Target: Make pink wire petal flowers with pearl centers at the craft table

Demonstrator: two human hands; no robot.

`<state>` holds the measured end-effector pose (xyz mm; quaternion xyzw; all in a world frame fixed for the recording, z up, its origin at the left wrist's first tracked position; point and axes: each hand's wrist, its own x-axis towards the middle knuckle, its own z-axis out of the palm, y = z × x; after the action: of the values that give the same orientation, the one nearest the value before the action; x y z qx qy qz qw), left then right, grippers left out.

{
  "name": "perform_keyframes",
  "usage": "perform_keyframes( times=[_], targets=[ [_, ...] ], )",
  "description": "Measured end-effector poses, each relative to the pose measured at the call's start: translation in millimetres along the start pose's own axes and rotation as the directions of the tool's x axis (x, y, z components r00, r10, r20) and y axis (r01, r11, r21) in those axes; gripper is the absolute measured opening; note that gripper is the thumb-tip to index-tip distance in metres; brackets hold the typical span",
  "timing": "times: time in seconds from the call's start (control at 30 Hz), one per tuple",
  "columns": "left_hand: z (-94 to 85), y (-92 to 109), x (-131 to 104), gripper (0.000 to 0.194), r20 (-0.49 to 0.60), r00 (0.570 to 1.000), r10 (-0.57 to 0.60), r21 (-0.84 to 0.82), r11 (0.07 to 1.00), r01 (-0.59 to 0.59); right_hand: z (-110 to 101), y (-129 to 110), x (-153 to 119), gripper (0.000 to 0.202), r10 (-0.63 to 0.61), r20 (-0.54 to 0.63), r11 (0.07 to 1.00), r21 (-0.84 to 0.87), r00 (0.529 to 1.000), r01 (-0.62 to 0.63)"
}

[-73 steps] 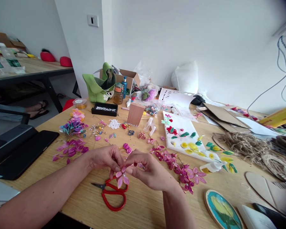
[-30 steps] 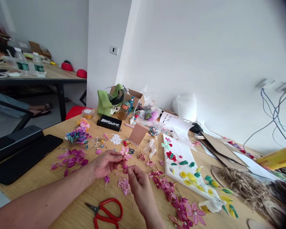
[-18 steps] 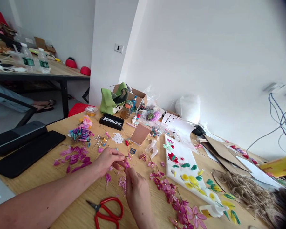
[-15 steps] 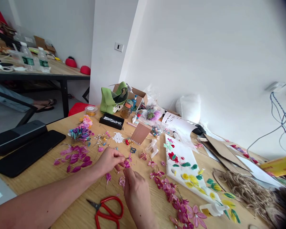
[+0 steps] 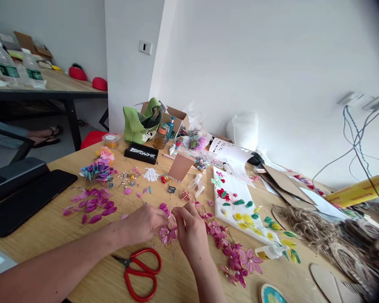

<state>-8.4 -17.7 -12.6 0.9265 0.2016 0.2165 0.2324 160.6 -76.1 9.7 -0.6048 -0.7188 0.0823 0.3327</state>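
My left hand [image 5: 147, 224] reaches in over the wooden table with its fingers pinched on a small magenta petal flower [image 5: 165, 209]. Close beside it, my right hand [image 5: 192, 231] has thumb and forefinger pressed together at the flower's edge; any thin wire or thread between them is too small to see. Just below the fingertips lie more pink petal flowers [image 5: 168, 235], partly covered by my left hand. Red-handled scissors [image 5: 142, 269] rest in front of my hands. A branch of finished magenta flowers [image 5: 232, 252] lies right of my right hand.
Loose magenta petals [image 5: 93, 204] and a black tray [image 5: 34, 200] are at the left. Behind stand a green bag [image 5: 135, 126], a jar [image 5: 161, 136] and a brown block [image 5: 181, 166]. At right are a white foam board [image 5: 230, 210], a glue bottle [image 5: 270, 251] and twine [image 5: 309, 225].
The view has turned a little, shifting the scene leftward. My hands have come lower and nearer each other, my right hand is now turned with fingers raised, and the flower sits between them.
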Motion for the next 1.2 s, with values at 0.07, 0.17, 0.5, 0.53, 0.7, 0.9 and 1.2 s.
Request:
perform_keyframes(
  times=[0.07,0.17,0.5,0.53,0.7,0.9,1.2],
  targets=[
    [-1.4,-0.2,1.1,0.030,-0.007,0.999,0.033,-0.125,0.992,-0.034,-2.2,6.9,2.6,0.027,0.033,-0.019,0.991,0.129,0.999,-0.030],
    [-2.1,-0.1,3.1,0.026,-0.052,0.998,-0.021,-0.359,0.933,0.001,-4.4,18.2,6.4,0.027,0.136,0.014,0.951,0.280,0.991,-0.134],
    [-16.1,0.0,11.4,0.032,0.011,0.815,-0.580,-0.909,0.333,0.249,2.4,6.5,5.5,0.036,0.197,0.199,0.899,0.354,0.960,-0.258],
    [-15.8,-2.3,12.0,0.033,-0.010,0.791,-0.612,-0.908,0.337,0.249,4.1,1.9,4.6,0.036,0.184,0.231,0.901,0.348,0.955,-0.258],
    [-9.8,-8.9,12.2,0.028,-0.080,0.735,-0.673,-0.798,0.486,0.358,11.1,-14.6,-1.7,0.033,0.044,0.278,0.950,0.284,0.960,-0.125],
    [-2.7,-4.6,7.5,0.019,-0.262,0.820,-0.509,-0.493,0.801,0.340,8.0,-15.0,-4.5,0.029,-0.055,0.209,0.978,0.210,0.976,0.010],
    [0.5,0.5,1.1,0.026,-0.060,0.997,-0.040,-0.155,0.987,0.031,-6.8,7.2,4.5,0.031,0.144,0.085,0.954,0.252,0.986,-0.161]
  ],
)
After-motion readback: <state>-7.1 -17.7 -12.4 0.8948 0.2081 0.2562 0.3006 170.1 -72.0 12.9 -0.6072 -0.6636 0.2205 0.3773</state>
